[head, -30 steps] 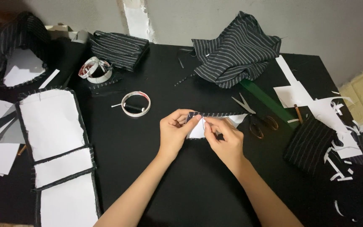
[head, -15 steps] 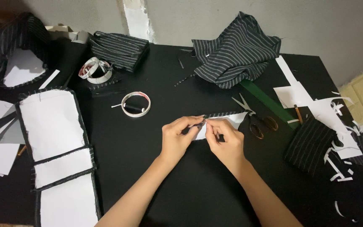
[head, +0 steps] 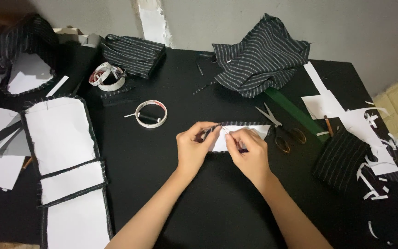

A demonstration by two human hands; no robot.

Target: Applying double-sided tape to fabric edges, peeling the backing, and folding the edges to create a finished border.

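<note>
Both hands [head: 224,146] pinched together on fabric strip [head: 245,133]; strip's middle hidden by fingers.

Home sewing workspace, black table [head: 217,216], striped fabric [head: 261,57], scissors [head: 279,129], tape roll [head: 151,114]
</note>
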